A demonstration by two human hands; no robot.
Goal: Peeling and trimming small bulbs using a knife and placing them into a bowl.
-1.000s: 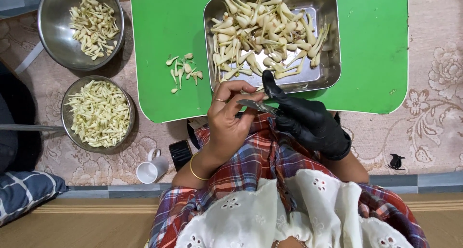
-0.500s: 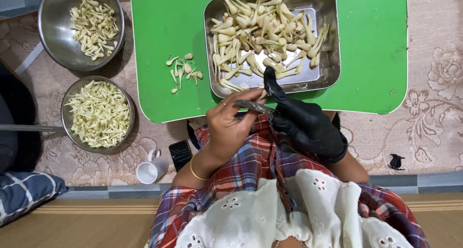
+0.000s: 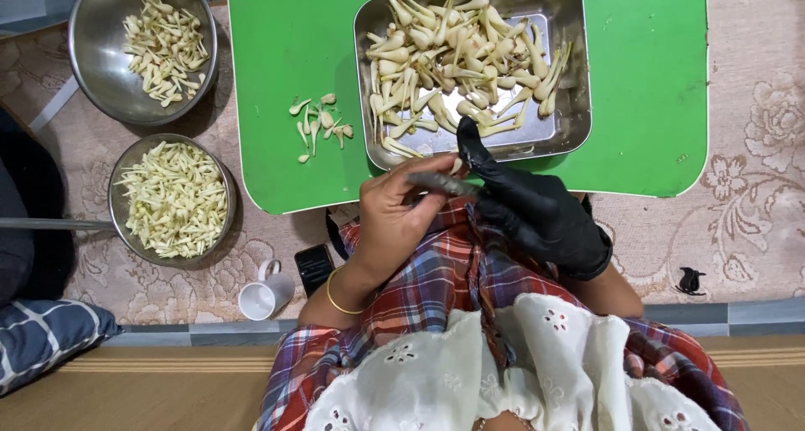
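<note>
The bare left hand [image 3: 398, 221] and the black-gloved right hand [image 3: 537, 217] meet just below the steel tray [image 3: 570, 104] of pale stalked bulbs [image 3: 457, 62], fingers closed together on a small dark knife [image 3: 440, 183]. Whether a bulb is pinched there too, I cannot tell. Trimmed bits [image 3: 320, 125] lie on the green board [image 3: 646, 79]; two bowls of cut pieces [image 3: 172, 198] sit to the left

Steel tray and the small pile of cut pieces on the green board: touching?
Apart. Head view shows bare green board between the small pile and the steel tray left wall.
</note>
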